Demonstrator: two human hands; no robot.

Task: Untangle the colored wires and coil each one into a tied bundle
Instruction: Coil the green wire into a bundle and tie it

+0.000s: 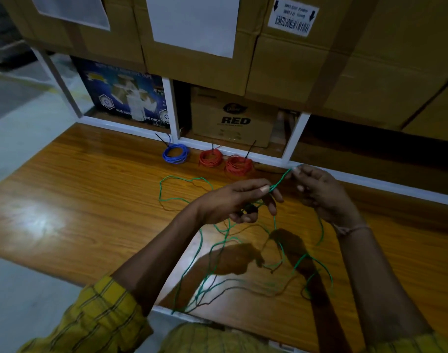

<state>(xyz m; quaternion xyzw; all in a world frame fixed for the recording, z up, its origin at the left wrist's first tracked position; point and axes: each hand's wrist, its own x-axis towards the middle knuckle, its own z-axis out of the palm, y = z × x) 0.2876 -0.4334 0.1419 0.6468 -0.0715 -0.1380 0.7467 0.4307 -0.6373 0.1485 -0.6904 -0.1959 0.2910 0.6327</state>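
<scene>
Head view, near edge first: yellow plaid sleeves (95, 312) at the bottom, forearms reaching out over the wooden tabletop (77, 200). Loose green wire (201, 247) sprawls in open loops under and between our arms, one loop trailing out left, some strands crossing near the front edge; it's thin, limp, kinked in spots, casting dark shadows that read like a second wire, so we can't tell if it's one length or more. Our left hand (239, 202) pinches the green wire between thumb and forefinger, lower fingers curled around something dark we can't identify. Our right hand (319, 192) pinches the same strand higher up near its end, so a short stretch runs taut between both hands. We judge this as the untangle step for green: finding the free end, coiling not yet begun. Next move likely calls for feeding the wire through the pinch and working out the crossings before looping. Farther back, against the white shelf frame (294, 138), sit finished bundles: blue coil (175, 154), then two red coils (210, 158) (238, 166), each with a dark tie sticking up. Cardboard boxes (233, 118) behind.
</scene>
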